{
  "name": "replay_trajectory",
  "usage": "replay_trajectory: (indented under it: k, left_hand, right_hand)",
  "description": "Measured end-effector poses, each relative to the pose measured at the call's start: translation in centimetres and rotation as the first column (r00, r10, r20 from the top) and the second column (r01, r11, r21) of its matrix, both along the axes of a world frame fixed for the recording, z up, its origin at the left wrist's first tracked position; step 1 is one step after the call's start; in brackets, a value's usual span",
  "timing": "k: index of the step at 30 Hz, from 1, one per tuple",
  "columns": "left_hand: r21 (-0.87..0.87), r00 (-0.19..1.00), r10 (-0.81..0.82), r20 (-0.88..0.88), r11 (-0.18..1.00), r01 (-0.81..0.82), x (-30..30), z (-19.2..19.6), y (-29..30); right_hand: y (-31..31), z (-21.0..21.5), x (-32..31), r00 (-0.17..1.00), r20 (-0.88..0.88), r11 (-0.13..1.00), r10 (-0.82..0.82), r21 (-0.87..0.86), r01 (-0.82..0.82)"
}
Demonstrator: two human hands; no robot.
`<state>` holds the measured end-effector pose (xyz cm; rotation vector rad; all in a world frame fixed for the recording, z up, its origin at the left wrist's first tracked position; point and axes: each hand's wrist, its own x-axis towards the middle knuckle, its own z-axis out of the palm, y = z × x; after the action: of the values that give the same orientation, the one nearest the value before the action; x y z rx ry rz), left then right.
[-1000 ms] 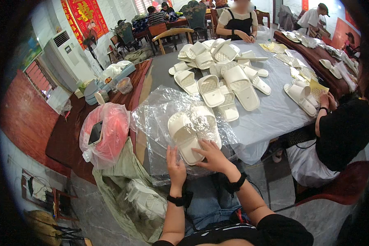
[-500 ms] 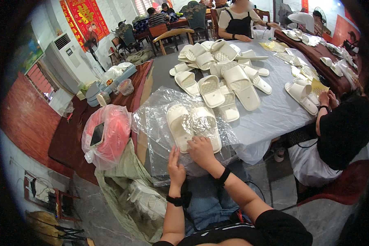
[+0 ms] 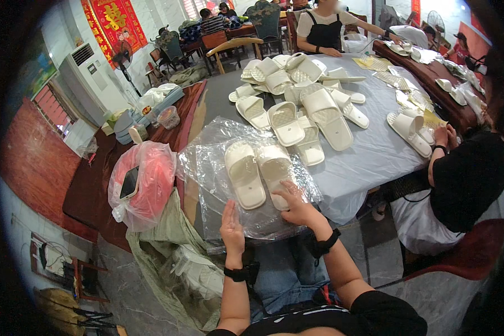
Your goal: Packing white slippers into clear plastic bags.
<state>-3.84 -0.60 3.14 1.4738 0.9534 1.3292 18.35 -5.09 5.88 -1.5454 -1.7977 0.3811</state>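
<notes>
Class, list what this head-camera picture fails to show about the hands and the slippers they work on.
- Head view: the near end of the right slipper is covered by the right hand.
- The left hand shows only its back; what its palm presses on the clear plastic bags is hidden.
- Slippers in the far pile overlap, so their number is unclear.

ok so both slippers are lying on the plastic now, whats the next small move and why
Probably lift the near edge of the clear plastic bag with the left hand, which already rests there. The pair of white slippers lies side by side on the bag, and the right hand touches the right slipper, able to steady it.
</notes>
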Motion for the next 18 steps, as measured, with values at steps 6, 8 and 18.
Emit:
replay_trajectory:
  k: [6,8,18]
  left_hand:
    - [0.057,0.999,0.008,0.048,0.998,-0.011,0.3,0.4,-0.5]
    - [0.075,1.000,0.020,-0.003,0.997,-0.019,0.1,0.6,-0.4]
    - [0.074,0.999,-0.044,0.000,0.996,0.044,0.2,1.2,-0.8]
  right_hand:
    - [0.8,-0.6,-1.2,0.927,-0.030,0.885,-0.374,0.288,0.366]
    - [1.2,-1.0,-2.0,0.905,0.009,0.879,-0.425,0.244,0.410]
    - [2.1,-1.3,-6.3,0.989,0.120,0.948,-0.084,0.315,0.042]
